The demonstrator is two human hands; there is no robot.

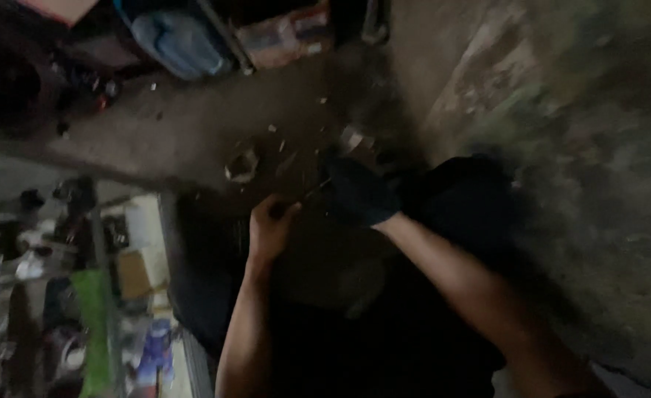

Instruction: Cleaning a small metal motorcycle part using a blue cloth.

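Two hands at a dim, littered workbench.

The left hand (270, 225) is bare, its fingers curled tight around one end of a thin rod (312, 193). The right hand (359, 193), in a dark glove, is closed near the rod's other end, though the blur hides whether it actually grips it. A metal ring (241, 166) lies on the bench (185, 133) just beyond the left hand, a small metal block (353, 138) near the glove.

Thin dark rod (312, 193) between hands
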